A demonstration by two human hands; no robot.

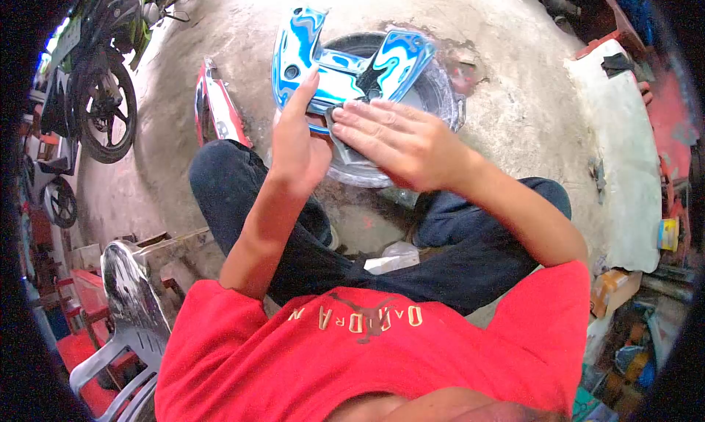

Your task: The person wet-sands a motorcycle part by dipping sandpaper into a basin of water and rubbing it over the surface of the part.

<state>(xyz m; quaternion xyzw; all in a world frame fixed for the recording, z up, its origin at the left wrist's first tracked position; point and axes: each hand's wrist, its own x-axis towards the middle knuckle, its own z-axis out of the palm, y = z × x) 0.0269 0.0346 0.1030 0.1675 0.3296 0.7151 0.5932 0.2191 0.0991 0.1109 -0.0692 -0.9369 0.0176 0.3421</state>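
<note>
My left hand (301,139) grips a glossy motorcycle body panel (341,80) by its near left side, thumb laid along its face. The panel is U-shaped, with swirling blue and white patterns and a black patch. My right hand (407,143) lies with straight fingers together across the panel's near edge, pressing a small grey sheet (351,152) there. Most of that sheet is hidden under the fingers, so its kind is unclear. Beneath the panel stands a round basin (454,110), partly covered by the panel and my hands.
A red and white panel (220,106) lies on the concrete floor to the left. Parked motorcycles (106,99) stand farther left. A grey plastic chair (136,304) is at the lower left. A long pale slab (624,165), a cardboard box (615,291) and clutter line the right side.
</note>
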